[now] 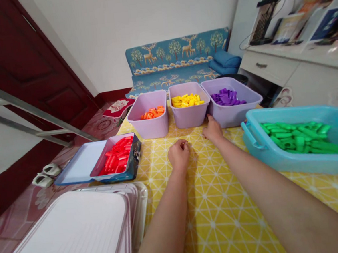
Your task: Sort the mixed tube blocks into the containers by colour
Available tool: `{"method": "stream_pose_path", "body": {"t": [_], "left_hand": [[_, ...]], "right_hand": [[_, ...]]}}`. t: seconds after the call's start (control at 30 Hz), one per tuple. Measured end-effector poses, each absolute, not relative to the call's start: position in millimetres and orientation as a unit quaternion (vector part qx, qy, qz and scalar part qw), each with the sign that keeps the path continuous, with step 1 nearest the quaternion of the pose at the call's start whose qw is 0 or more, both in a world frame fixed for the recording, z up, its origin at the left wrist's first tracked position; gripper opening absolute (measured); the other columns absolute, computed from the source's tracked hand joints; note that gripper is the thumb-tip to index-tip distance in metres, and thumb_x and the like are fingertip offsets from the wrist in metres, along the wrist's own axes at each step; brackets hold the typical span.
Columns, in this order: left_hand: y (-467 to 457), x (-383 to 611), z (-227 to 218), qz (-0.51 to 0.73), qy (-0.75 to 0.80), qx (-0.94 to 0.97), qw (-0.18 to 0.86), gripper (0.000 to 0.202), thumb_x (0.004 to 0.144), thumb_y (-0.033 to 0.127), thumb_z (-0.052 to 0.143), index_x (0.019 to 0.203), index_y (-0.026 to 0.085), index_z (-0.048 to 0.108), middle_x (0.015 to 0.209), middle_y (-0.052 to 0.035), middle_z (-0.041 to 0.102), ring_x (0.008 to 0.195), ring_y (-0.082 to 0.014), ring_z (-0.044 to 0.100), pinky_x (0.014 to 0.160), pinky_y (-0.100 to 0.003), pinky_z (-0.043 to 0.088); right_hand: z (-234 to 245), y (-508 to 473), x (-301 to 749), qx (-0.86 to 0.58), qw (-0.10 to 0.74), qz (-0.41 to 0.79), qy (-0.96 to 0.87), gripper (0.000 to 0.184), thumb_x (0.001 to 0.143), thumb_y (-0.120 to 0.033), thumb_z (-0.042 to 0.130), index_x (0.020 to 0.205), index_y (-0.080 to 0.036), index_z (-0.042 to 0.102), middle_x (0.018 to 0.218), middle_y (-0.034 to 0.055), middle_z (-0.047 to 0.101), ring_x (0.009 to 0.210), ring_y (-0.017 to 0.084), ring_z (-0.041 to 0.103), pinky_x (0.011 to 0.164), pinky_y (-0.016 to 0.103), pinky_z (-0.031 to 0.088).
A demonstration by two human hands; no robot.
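Observation:
Both my forearms reach out over a yellow patterned tablecloth (pixel 213 202). My left hand (pixel 178 154) rests on the cloth as a loose fist, and nothing shows in it. My right hand (pixel 213 131) lies further ahead with its fingers curled down, its fingertips touching the lower front of the lilac bin of purple pieces (pixel 231 114). Beside that stand a lilac bin of yellow pieces (pixel 189 116) and a lilac bin of orange pieces (pixel 151 125). A dark box with red pieces (pixel 118 158) sits to the left.
A turquoise tub of green pieces (pixel 305 156) stands at the right edge of the table. Stacked translucent lids (pixel 74 237) lie at the near left. A blue lid (pixel 79 164) sits beside the red box. Behind are a patterned sofa (pixel 177 61), a dark door and a white cabinet.

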State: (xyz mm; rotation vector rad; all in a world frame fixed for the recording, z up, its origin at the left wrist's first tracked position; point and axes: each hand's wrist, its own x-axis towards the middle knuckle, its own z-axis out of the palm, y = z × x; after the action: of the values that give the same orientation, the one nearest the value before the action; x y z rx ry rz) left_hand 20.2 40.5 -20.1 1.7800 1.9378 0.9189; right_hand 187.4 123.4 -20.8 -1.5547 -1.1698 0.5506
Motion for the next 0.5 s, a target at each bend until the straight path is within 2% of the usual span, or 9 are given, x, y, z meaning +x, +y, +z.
{"method": "stream_pose_path", "body": {"t": [0.1,0.2,0.3,0.5], "left_hand": [[41.9,20.8,-21.4,0.318,0.69,0.624,0.181,0.022,0.086,0.032,0.051,0.096,0.027,0.069,0.082,-0.0003,0.072,0.074,-0.0156,0.063,0.065,-0.024,0.041],[42.4,20.8,-21.9,0.322,0.689,0.623,0.183,0.021,0.085,0.033,0.051,0.095,0.028,0.069,0.081,0.0,0.072,0.072,-0.0153,0.063,0.062,-0.024,0.04],[41.6,20.7,-21.3,0.33,0.686,0.623,0.178,0.021,0.085,0.034,0.051,0.094,0.028,0.069,0.08,0.0005,0.072,0.07,-0.0153,0.062,0.06,-0.024,0.038],[40.6,20.4,-21.1,0.323,0.688,0.622,0.187,0.022,0.084,0.032,0.05,0.094,0.029,0.069,0.079,0.0007,0.072,0.071,-0.0151,0.062,0.061,-0.024,0.038]], "right_hand": [[-20.4,136.9,187.7,-0.724,0.43,0.216,-0.495,0.074,0.066,-0.003,0.063,0.136,-0.019,0.046,0.066,0.0032,0.065,0.06,0.022,0.063,0.068,0.042,0.05],[-15.1,146.2,186.0,-0.772,0.326,0.213,-0.503,0.07,0.072,-0.005,0.061,0.138,-0.019,0.042,0.07,0.0064,0.066,0.051,0.022,0.063,0.058,0.042,0.051],[-10.5,152.3,184.1,-0.787,0.29,0.219,-0.498,0.063,0.078,-0.01,0.059,0.138,-0.016,0.041,0.074,0.0104,0.069,0.051,0.022,0.064,0.053,0.04,0.052],[-6.5,157.3,184.0,-0.807,0.229,0.202,-0.505,0.066,0.078,-0.01,0.06,0.14,-0.017,0.036,0.079,0.0107,0.071,0.071,0.024,0.07,0.067,0.036,0.054]]}}
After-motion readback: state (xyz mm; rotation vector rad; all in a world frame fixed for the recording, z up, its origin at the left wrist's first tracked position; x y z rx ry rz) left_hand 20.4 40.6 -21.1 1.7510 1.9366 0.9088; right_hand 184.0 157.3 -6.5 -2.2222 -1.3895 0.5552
